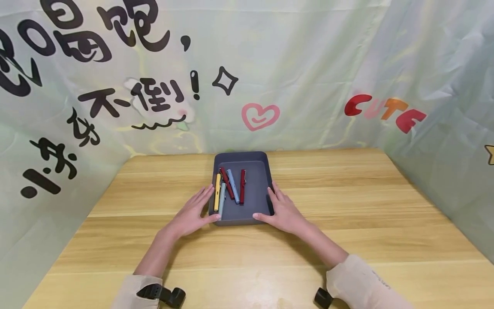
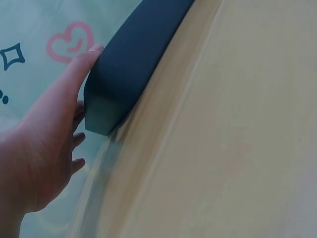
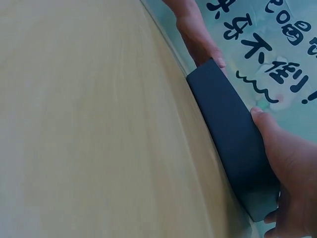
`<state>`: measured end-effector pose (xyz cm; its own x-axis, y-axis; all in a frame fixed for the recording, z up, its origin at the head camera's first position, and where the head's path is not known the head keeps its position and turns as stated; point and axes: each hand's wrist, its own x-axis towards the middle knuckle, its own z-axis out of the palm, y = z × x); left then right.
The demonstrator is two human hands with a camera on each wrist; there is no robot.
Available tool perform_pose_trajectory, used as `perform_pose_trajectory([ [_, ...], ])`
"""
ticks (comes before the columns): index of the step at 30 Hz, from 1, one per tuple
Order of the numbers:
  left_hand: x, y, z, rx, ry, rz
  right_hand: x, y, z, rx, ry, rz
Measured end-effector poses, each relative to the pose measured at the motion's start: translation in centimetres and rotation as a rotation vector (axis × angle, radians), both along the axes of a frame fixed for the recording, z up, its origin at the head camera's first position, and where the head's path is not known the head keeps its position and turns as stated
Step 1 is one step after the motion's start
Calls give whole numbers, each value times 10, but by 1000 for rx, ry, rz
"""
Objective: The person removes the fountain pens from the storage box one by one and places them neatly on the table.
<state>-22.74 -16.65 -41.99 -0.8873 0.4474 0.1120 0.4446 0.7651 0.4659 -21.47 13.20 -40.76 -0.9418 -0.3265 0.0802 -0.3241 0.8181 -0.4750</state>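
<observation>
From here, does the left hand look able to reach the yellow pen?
Probably yes: the yellow pen lies in the tray, along the side nearest the left hand, with nothing on top.

Left hand [image 1: 194,214], right hand [image 1: 284,213] apart, thumbs [image 1: 264,218] pointing inward

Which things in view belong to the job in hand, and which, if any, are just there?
Likely part of the job:
tray, between left hand and right hand
inside it: yellow pen, pale blue-green pen, blue pen, two dark red pens

Likely just surroundings:
wooden table
printed backdrop
black wrist devices
</observation>
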Motion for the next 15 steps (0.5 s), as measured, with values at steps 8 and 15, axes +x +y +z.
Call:
perform_pose_trajectory([
  [8, -2, -10, 1, 30, -10, -17, 2, -10, 0, -10, -21, -25],
  [15, -3, -17, -1, 33, -9, -16, 2, -17, -2, -3, -15, -26],
])
